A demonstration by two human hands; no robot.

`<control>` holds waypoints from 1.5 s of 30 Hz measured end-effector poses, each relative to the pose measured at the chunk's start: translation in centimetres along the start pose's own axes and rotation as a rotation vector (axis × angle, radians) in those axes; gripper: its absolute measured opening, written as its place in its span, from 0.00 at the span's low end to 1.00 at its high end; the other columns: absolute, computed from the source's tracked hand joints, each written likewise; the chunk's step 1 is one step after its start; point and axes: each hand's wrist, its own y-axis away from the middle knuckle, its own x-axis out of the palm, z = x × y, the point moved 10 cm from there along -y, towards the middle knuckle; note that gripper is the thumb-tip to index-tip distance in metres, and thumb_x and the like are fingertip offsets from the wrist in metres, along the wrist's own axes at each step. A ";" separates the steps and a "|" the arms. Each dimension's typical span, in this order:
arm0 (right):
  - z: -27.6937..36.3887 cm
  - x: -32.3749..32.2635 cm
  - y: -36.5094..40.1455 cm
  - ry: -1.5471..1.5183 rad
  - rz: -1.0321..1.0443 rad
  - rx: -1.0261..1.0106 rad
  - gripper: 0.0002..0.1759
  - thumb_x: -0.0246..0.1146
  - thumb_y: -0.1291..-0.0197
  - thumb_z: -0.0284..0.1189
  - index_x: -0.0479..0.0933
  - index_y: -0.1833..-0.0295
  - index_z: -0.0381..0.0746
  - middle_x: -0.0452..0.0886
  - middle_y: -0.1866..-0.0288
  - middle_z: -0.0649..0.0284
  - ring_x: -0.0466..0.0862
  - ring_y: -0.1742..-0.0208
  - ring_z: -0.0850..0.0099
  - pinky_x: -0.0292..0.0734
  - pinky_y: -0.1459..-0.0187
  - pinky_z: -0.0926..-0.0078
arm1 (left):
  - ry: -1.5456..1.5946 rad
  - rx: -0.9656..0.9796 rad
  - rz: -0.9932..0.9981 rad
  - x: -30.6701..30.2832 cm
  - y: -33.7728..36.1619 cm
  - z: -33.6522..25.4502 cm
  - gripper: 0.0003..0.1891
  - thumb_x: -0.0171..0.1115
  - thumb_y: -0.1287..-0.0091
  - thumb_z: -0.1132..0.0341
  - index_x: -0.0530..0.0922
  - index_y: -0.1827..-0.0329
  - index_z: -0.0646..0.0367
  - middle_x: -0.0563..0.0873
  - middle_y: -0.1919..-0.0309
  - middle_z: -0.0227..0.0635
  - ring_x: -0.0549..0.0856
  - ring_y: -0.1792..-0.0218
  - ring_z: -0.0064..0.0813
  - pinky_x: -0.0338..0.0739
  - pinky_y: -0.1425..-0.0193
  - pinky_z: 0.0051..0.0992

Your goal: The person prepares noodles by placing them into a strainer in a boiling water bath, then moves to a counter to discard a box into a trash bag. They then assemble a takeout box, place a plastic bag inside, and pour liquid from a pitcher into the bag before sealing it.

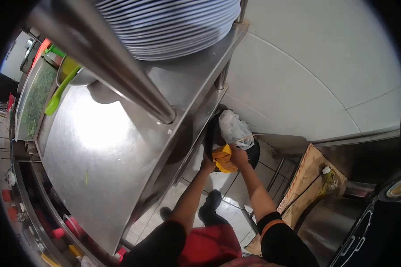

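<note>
A crumpled yellow-orange piece of soft material, with folds and darker orange patches, is stretched between my two hands low in front of me. My left hand grips its left side, close to the steel table's legs. On the other side my right hand has its fingers wrapped round the right edge. I cannot tell whether the piece is a cloth or a packet. Beyond and partly beneath it stands a black bin, with a clear-white plastic bag bunched at its far side.
To the left stretches a steel table with a tall stack of white plates on its upper shelf. A bright green spoon lies near a metal bowl. Stained cardboard leans at the right beside a large metal drum.
</note>
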 end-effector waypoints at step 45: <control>4.6 -1.7 -3.1 0.215 -0.107 -0.269 0.25 0.65 0.56 0.33 0.67 0.50 0.45 0.78 0.65 0.58 0.82 0.69 0.62 0.77 0.71 0.68 | 0.848 0.278 0.097 -0.4 4.3 -0.6 0.11 0.50 0.32 0.60 0.63 0.70 0.55 0.63 0.73 0.23 0.67 0.68 0.16 0.69 0.57 0.19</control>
